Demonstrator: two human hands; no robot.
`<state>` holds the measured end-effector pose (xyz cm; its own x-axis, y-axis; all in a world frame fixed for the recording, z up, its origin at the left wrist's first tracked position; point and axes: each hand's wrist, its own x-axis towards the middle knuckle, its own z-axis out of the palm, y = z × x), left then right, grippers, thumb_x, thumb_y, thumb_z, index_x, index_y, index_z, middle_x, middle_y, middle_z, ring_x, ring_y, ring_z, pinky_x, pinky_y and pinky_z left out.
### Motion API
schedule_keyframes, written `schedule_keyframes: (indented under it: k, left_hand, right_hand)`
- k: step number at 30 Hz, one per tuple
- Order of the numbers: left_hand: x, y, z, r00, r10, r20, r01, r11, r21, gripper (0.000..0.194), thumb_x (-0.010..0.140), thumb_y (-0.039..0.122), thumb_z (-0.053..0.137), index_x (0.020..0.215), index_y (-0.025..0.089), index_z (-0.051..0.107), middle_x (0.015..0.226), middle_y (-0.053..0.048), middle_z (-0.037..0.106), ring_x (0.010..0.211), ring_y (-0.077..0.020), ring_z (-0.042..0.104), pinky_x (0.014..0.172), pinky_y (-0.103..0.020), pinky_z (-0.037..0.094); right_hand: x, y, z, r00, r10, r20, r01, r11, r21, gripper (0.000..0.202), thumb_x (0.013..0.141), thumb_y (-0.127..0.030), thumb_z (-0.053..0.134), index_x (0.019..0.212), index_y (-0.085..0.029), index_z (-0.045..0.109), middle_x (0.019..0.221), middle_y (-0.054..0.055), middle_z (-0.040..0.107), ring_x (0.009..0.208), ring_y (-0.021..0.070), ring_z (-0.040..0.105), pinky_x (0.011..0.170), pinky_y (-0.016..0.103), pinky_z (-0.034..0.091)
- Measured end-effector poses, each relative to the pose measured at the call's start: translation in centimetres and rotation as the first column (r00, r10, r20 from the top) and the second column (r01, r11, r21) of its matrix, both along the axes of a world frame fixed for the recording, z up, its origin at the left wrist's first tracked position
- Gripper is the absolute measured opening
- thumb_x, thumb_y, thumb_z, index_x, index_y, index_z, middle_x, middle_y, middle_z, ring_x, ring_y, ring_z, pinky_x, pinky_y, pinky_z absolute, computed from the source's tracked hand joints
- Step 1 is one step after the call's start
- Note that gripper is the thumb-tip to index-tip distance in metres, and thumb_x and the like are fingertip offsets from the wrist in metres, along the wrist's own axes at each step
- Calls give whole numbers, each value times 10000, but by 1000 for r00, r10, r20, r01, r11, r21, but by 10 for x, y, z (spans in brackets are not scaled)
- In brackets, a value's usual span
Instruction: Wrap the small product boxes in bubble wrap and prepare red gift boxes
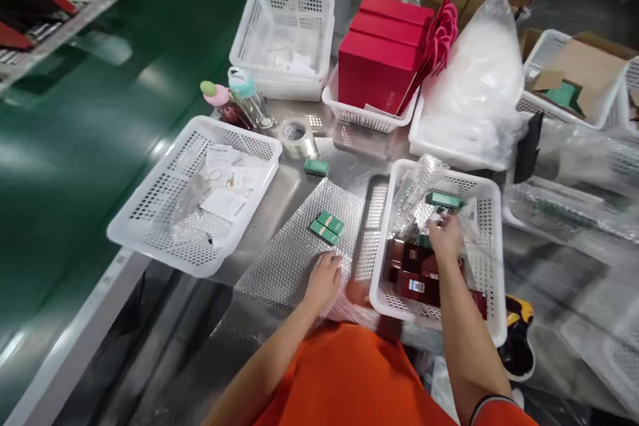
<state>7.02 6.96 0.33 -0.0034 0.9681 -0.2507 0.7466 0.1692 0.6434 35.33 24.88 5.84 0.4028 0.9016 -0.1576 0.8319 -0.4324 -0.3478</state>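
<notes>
My left hand [324, 279] lies with its fingers stretched out on a sheet of bubble wrap [279, 263], just below two small green boxes [327, 227] placed side by side. My right hand [446, 237] reaches into a white plastic basket [492, 246], its fingers drawn together near something whitish that I cannot make out. Around it in the basket are dark red boxes [417, 286], a green box [444, 200] and some crumpled bubble wrap [417, 186]. Another small green box [316, 167] lies beyond the sheet, beside a roll of clear tape [298, 136].
Left stands a white basket [194, 266] with papers and plastic bags, next to a green conveyor belt [150, 66]. Behind are drink bottles [249, 96], an upper white basket [282, 86], red gift bags [379, 66] and a large bag of white packing material [479, 80].
</notes>
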Motion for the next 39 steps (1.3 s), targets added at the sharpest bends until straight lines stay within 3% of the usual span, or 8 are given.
schedule_keyframes:
  k: [2,4,6,8,12,22,28,39]
  left_hand:
    - [-8,8,-7,896,351,272,-367,930,8,274,931,234,507,1126,165,686,1177,-125,693,1125,-228,638,1065,-419,500]
    - [-15,22,-15,581,629,516,-657,737,-160,213,894,320,587,1025,168,659,974,-77,695,926,-197,674,939,-397,560]
    - [-20,37,-22,290,734,614,-739,579,-343,259,854,395,636,975,167,622,862,-33,666,788,-166,674,832,-369,586]
    - [-24,50,-27,178,746,642,-745,528,-408,304,835,440,643,954,163,606,838,-26,661,739,-155,675,771,-349,589]
    - [-27,61,-34,94,747,658,-767,476,-431,308,806,459,681,882,164,630,839,-40,697,762,-155,670,746,-300,568]
    - [-16,69,-31,-121,752,648,-732,373,-570,280,775,397,797,885,170,676,880,-60,747,780,-174,703,730,-296,579]
    - [-19,73,-31,-156,797,584,-701,327,-634,316,719,338,868,901,163,678,873,-46,722,768,-170,698,706,-309,601]
    - [-18,74,-21,-148,824,547,-666,326,-671,356,732,285,876,965,155,641,996,-87,719,788,-172,710,687,-307,618]
  right_hand:
    - [-20,-13,19,989,127,-71,-114,980,165,476,937,-376,493,1355,-148,501,1157,145,693,925,255,664,830,379,515]
    - [-61,-28,33,901,413,-132,-371,891,261,438,958,-364,488,1361,-192,511,1240,128,669,1002,254,646,891,376,504]
    - [-114,-42,37,715,683,-152,-655,729,198,386,961,-306,509,1335,-219,551,1238,117,679,1078,272,629,932,381,489]
    - [-166,-53,30,572,811,-122,-814,580,37,364,963,-232,519,1323,-217,576,1191,115,699,1086,281,624,929,373,481]
    - [-222,-62,5,494,870,-9,-858,485,-168,313,992,-162,480,1276,-182,610,1129,146,705,1047,289,627,898,370,470]
    - [-223,-59,-20,438,890,127,-865,455,-213,333,996,-206,511,1312,-180,611,1161,152,643,1033,279,609,836,350,476]
    - [-206,-19,-27,621,783,10,-783,621,12,395,961,-185,494,1347,-169,578,1197,142,638,1106,265,615,897,363,510]
    - [-198,69,-29,726,664,180,-574,729,-373,243,939,-162,601,1164,-96,663,1185,209,654,1118,306,635,901,400,478]
